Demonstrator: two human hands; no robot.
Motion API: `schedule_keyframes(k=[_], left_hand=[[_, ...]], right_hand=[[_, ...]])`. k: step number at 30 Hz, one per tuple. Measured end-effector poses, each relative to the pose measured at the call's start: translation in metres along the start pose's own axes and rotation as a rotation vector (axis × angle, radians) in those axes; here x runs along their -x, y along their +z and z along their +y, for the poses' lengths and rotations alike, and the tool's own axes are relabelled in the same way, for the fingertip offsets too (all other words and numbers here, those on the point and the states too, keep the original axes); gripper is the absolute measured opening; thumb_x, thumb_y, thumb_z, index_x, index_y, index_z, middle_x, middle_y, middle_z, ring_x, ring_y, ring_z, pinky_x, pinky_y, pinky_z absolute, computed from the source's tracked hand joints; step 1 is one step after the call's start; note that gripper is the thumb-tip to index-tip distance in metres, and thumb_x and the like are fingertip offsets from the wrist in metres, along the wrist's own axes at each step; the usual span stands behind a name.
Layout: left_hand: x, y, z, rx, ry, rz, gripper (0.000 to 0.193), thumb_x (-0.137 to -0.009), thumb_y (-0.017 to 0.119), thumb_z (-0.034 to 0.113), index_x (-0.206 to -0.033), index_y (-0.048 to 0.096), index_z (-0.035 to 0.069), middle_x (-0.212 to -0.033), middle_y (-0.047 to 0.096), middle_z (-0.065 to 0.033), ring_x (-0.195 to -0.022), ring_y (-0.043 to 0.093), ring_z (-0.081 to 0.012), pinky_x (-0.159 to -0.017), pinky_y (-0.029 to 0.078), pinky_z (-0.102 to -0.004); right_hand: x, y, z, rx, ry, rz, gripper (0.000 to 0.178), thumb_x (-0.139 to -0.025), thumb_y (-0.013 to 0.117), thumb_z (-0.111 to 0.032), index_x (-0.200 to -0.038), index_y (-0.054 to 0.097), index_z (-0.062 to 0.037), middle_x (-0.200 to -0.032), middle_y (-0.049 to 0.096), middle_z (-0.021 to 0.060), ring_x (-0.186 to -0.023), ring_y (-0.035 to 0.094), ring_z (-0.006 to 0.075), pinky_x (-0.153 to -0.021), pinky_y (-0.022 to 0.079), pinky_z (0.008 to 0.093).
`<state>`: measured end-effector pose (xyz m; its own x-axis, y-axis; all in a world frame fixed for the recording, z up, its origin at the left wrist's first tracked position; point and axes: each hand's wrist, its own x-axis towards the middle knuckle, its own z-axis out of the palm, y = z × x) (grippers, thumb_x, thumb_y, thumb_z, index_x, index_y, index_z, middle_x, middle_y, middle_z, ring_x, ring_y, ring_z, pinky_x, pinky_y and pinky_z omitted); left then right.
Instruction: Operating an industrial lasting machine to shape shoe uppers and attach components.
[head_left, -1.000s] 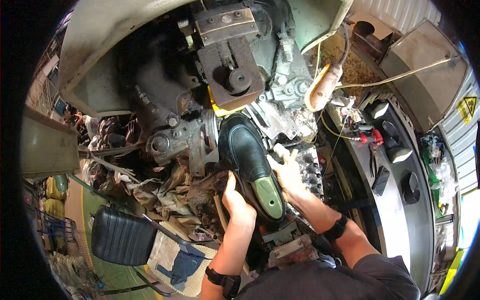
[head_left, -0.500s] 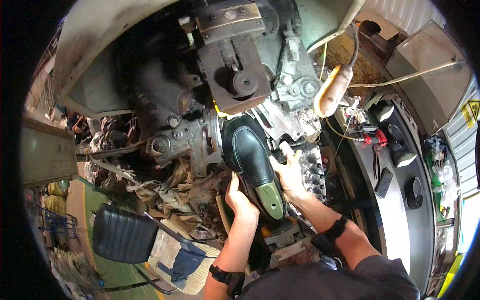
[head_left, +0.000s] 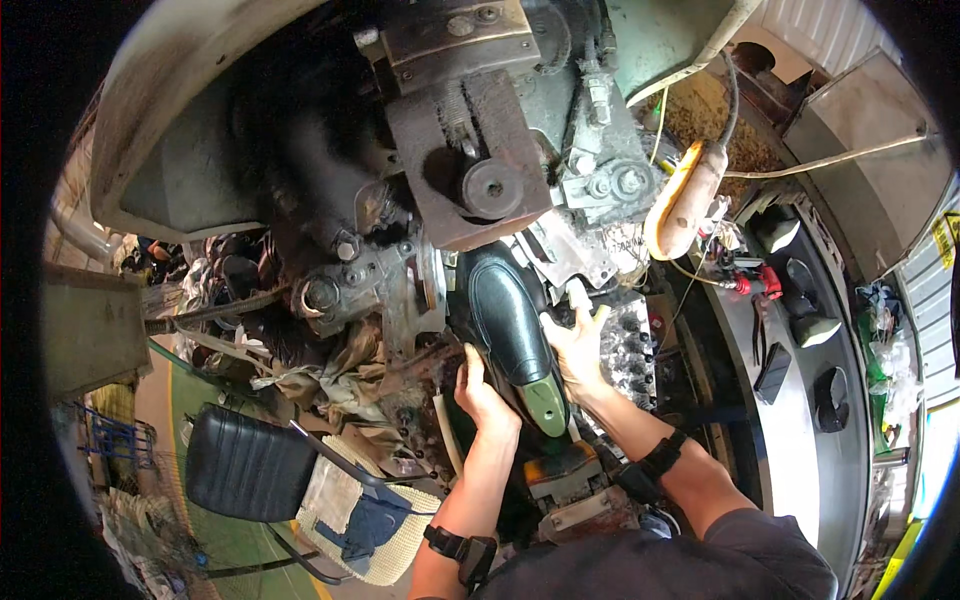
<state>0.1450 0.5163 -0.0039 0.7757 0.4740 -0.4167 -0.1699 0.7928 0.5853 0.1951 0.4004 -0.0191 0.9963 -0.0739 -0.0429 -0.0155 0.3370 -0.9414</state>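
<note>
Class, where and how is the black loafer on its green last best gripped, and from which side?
Probably by both long sides toward the heel, coming from the person's side: the black loafer points its toe at the machine block, while its heel end, with the green last exposed, faces the person. The left hand and right hand flank it.

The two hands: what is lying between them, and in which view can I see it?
The black shoe, with a green last at its near end, lies between the left hand and right hand, in the head view.
</note>
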Motion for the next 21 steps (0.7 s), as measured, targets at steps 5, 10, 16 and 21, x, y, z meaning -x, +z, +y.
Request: schedule_keyframes(k=[5,10,16,21], left_hand=[[-0.004,-0.003,-0.005,-0.021,0.042,0.055,0.027,-0.098,0.066,0.026,-0.104,0.063,0.000,-0.108,0.067,-0.0110,-0.096,0.065,-0.0224,-0.084,0.054,-0.0380],[-0.007,-0.004,-0.002,0.002,-0.110,0.020,0.043,-0.103,0.053,0.038,-0.124,0.062,0.002,-0.123,0.067,-0.0102,-0.103,0.067,-0.0257,-0.091,0.055,-0.0398],[0.001,0.001,0.003,0.012,-0.191,-0.026,0.048,-0.104,0.046,0.044,-0.128,0.062,0.005,-0.127,0.066,-0.0081,-0.109,0.065,-0.0270,-0.098,0.051,-0.0414],[-0.001,-0.019,0.010,-0.281,0.004,-0.104,0.037,-0.104,0.052,0.033,-0.118,0.064,0.001,-0.122,0.066,-0.0085,-0.107,0.062,-0.0200,-0.092,0.051,-0.0364]], right_hand=[[-0.002,0.000,0.008,0.007,-0.001,0.050,0.094,-0.086,0.077,-0.022,-0.157,0.018,-0.0020,-0.076,0.073,0.0052,-0.122,0.050,0.0093,-0.116,-0.019,0.0453],[0.002,0.001,-0.004,-0.157,0.093,0.034,0.095,-0.087,0.077,-0.022,-0.157,0.016,-0.0024,-0.088,0.074,0.0104,-0.130,0.043,0.0133,-0.118,-0.012,0.0422],[0.008,0.010,-0.016,-0.180,0.100,0.066,0.092,-0.088,0.076,-0.023,-0.156,0.018,-0.0005,-0.111,0.071,0.0153,-0.136,0.036,0.0156,-0.120,-0.010,0.0389],[0.007,-0.014,-0.031,0.006,0.212,0.054,0.081,-0.094,0.070,-0.021,-0.154,0.020,0.0001,-0.109,0.070,0.0197,-0.113,0.061,0.0269,-0.107,0.037,0.0428]])
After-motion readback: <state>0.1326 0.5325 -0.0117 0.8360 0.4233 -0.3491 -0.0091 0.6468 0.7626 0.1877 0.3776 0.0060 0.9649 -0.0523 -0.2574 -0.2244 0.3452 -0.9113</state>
